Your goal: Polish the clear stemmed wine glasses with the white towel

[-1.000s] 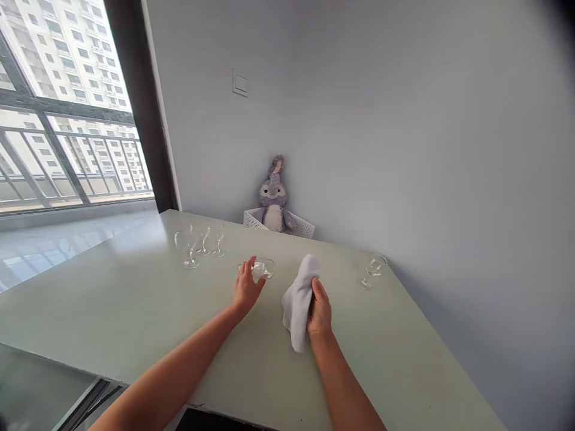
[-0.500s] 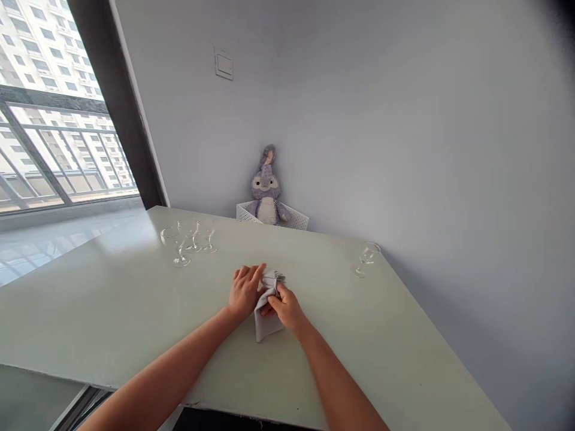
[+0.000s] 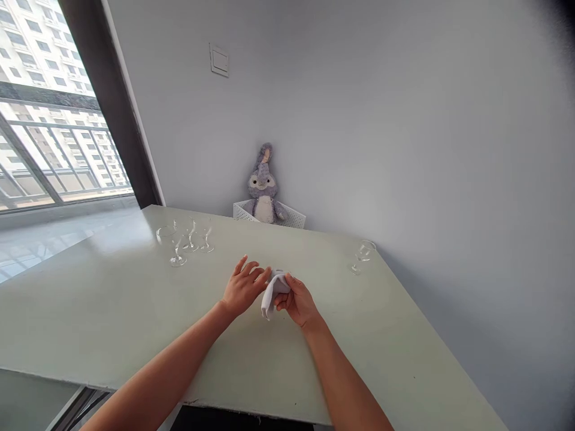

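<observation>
A light grey cloth (image 3: 274, 288) is bunched up near the middle of the table. Gripping its right side is my right hand (image 3: 300, 299), thumb on top and fingers curled beneath, while a folded flap hangs down on the left. My left hand (image 3: 246, 286) is beside the cloth with fingers apart, its index fingertip at the cloth's upper left edge; whether it touches I cannot tell. Anything inside the cloth is hidden.
Several clear stemmed glasses (image 3: 178, 261) stand at the left back of the pale table (image 3: 135, 323). Another glass (image 3: 363, 251) stands near the right edge by the wall. A plush toy (image 3: 263, 191) sits in a white basket (image 3: 294, 219) behind the table.
My left hand has shifted slightly left, its fingers spreading away from the cloth. My right hand has turned and lifted the cloth, whose lower corner now hangs shorter.
</observation>
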Demonstrator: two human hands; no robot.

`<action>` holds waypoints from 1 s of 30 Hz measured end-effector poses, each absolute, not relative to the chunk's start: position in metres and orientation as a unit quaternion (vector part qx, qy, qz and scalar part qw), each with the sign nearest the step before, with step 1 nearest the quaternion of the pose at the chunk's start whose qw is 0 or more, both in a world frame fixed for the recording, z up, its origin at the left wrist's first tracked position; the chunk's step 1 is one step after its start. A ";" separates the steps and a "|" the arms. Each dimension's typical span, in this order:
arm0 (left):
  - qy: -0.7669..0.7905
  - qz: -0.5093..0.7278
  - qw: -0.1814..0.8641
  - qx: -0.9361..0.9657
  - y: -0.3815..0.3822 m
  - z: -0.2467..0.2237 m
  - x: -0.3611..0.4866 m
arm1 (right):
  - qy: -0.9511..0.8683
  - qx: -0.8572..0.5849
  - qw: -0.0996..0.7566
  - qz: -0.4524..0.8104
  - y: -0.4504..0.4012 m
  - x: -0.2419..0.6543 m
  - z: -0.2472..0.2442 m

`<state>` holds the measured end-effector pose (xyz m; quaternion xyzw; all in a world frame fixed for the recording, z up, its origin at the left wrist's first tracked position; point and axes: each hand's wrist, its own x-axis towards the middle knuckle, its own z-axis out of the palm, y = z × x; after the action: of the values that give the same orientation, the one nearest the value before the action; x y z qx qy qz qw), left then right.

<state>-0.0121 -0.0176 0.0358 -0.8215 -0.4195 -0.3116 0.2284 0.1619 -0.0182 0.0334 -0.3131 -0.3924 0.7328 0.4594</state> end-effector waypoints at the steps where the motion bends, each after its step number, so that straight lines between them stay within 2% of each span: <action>1: -0.415 -0.311 0.222 -0.826 -0.018 0.036 -0.013 | -0.412 -0.318 0.445 0.729 -0.019 0.164 0.035; 6: -0.413 -0.299 0.111 -0.853 -0.014 0.034 -0.019 | -0.550 -0.348 0.375 0.660 -0.026 0.170 0.045; 9: -0.447 -0.278 -0.022 -0.850 -0.011 0.033 -0.021 | -0.610 -0.343 0.349 0.623 -0.029 0.178 0.055; 13: -0.431 -0.212 -0.224 -0.848 -0.014 0.038 -0.018 | -0.632 -0.322 0.308 0.634 -0.031 0.188 0.064; 15: -0.429 -0.217 -0.204 -0.853 -0.017 0.042 -0.016 | -0.622 -0.325 0.323 0.635 -0.028 0.191 0.063; 18: -0.436 -0.279 -0.023 -0.855 -0.020 0.044 -0.011 | -0.565 -0.340 0.400 0.637 -0.020 0.193 0.056; 20: -0.420 -0.299 0.062 -0.854 -0.021 0.043 -0.010 | -0.519 -0.331 0.440 0.653 -0.015 0.193 0.050; 23: -0.423 -0.302 0.072 -0.851 -0.020 0.041 -0.013 | -0.517 -0.313 0.413 0.682 -0.014 0.192 0.046; 26: -0.450 -0.303 -0.039 -0.839 -0.017 0.042 -0.021 | -0.579 -0.315 0.334 0.674 -0.019 0.193 0.050; 30: -0.421 -0.230 -0.375 -0.793 -0.013 0.048 -0.030 | -0.641 -0.299 0.256 0.659 -0.026 0.199 0.061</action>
<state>-0.0297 -0.0134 0.0482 -0.7931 -0.4212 -0.2296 -0.3753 0.1992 -0.0261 0.0609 -0.2995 -0.6406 0.6589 0.2565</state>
